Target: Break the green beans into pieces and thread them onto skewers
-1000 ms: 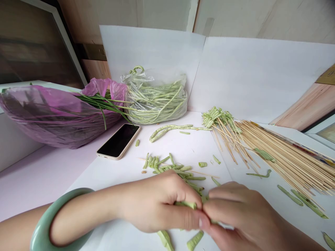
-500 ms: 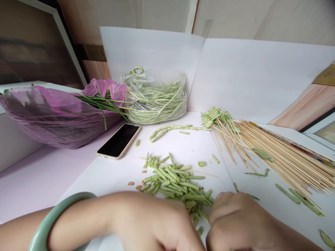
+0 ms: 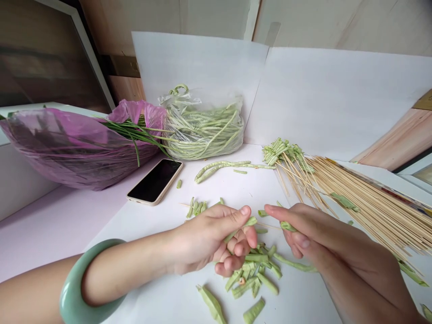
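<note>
My left hand (image 3: pixel 216 234), with a pale green bangle (image 3: pixel 76 288) on its wrist, pinches a cut piece of long bean (image 3: pixel 250 221) between thumb and fingers. Opposite it, my right hand (image 3: pixel 324 238) grips another short bean piece (image 3: pixel 288 226) with its fingertips, the index finger stretched forward. A small gap separates the two hands. Below and between them a pile of cut bean pieces (image 3: pixel 257 258) lies on the white surface, partly hidden by my left hand. Behind that hand, several pieces sit threaded on a thin skewer (image 3: pixel 197 208).
A phone (image 3: pixel 155 182) lies at left, before a purple bag (image 3: pixel 77 148) of green stalks. A clear bag of long beans (image 3: pixel 205 128) stands at the back, whole beans (image 3: pixel 216 168) in front. At right are bean-loaded skewers (image 3: pixel 281 150) and a stack of bare skewers (image 3: pixel 367 198).
Both hands have risen from the bottom edge and moved apart, and bean pieces now show in their fingers. My left hand now covers part of the pile; nearer pieces have come into view.
</note>
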